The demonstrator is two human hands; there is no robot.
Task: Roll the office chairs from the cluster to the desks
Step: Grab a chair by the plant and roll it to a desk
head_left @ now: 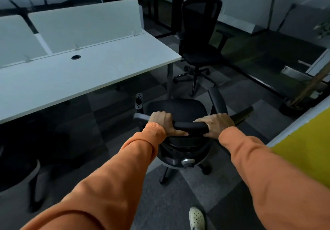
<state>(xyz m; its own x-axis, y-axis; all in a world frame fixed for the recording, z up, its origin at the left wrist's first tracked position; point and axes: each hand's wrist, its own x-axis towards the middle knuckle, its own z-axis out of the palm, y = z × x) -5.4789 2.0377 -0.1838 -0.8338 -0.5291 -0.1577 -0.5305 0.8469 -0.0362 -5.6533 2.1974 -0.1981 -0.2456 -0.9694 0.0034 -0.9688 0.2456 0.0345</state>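
Three chairs [178, 108], one desk [100, 72], two hands [161, 121]

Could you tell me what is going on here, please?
A person in orange sleeves grips the backrest top of a black office chair with the left hand and right hand. It stands on the carpet near the end of the white desk, not yet tucked under. A second black chair stands beyond the desk's corner.

so the near chair [178, 108] sits just off the table's [80, 79] front right corner, second chair [200, 54] past its right end, divider panels [85, 26] along its far edge
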